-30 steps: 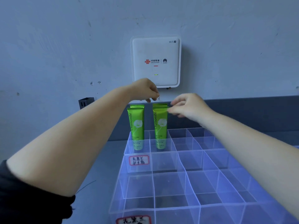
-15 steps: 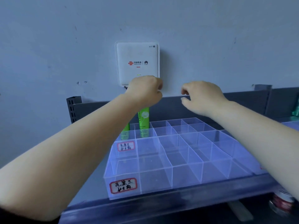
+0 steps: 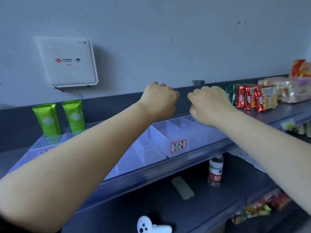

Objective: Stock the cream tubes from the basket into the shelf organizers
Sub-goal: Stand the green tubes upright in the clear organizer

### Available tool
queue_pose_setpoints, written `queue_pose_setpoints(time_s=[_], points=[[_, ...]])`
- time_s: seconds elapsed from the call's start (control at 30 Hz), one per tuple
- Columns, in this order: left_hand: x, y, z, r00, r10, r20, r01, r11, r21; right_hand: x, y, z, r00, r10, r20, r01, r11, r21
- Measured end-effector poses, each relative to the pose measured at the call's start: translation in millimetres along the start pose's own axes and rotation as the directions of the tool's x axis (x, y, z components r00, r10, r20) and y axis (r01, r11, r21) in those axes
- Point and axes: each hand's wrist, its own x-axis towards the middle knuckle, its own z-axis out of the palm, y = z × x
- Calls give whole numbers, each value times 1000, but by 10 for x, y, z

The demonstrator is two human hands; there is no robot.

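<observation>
Shelf [image 3: 276,113] and wall now sit differently in the view: a second ago the camera looked straight at the clear organizers, and it has since swung to the right, so that snack packets [image 3: 257,98] on the far end of the shelf and a water bottle [image 3: 215,170] on the lower shelf have come into sight. Organizers [image 3: 151,148] lie along the shelf edge, their compartments mostly bare, one front wall carrying a red-bordered label [image 3: 178,145]. Two green cream tubes [image 3: 58,117] stand upright, side by side, in the back-left compartments, below the white router [image 3: 67,62] on the wall.

Both hands have let go of the tubes and drawn away to the right. The left hand [image 3: 159,100] hangs above the organizers with its fingers loosely curled and nothing in it; the right hand [image 3: 209,102] is just beside it, also loosely curled and holding nothing. A second ago both were pinching the top of the second tube.

That tube reads as placed. The basket is not in view, so the turn probably leads back to it for more tubes.
</observation>
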Motion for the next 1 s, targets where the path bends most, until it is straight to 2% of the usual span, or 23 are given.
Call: queue_pose_setpoints(time_s=[0.2,0.33,0.5,0.67,0.73,0.87,1.0], points=[[586,1221,-105,992,117,-50,-123,981,-151,-912,961,217,992,89,87,-86,996,-32],[884,2118,-141,970,221,-97,-236,951,-198,-1615,1515,398,965,168,203,-146,982,-120],[1023,3122,-56,919,381,-100,-394,889,-234,-2494,1944,590,923,252,290,-192,956,-222],[1027,3953,121,861,503,-80,-501,808,-311,-3284,2105,874,888,306,343,-271,951,-146],[1012,4255,219,834,547,-77,-535,765,-357,-3600,2123,1048,850,334,407,-325,941,-94],[985,4811,522,788,611,-72,-561,665,-493,-4103,2134,1311,711,403,576,-449,891,-69],[988,5344,968,772,636,-5,-467,562,-683,-4547,2152,1625,564,482,671,-564,818,-113]])
